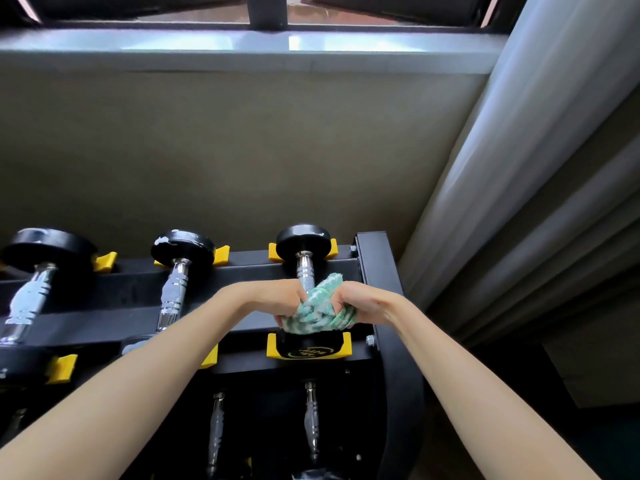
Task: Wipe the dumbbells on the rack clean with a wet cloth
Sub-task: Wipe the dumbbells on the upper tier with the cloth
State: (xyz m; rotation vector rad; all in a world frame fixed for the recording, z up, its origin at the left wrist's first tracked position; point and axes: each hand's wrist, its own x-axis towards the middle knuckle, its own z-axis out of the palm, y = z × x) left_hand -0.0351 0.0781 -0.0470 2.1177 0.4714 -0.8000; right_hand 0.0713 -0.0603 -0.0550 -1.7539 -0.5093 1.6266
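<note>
Both hands grip a bunched cloth at the right end of the dumbbell rack.

The left hand [281, 300] and right hand [360, 301] curl tightly round the green-and-white cloth [318, 311], which presses against the chrome handle of the rightmost dumbbell [304, 269]. That dumbbell lies in yellow cradles [275, 345] on the black rack [371, 258]. Beyond are a beige wall [242, 150], a window sill [207, 43] and a grey curtain [519, 161] at the right.
</note>
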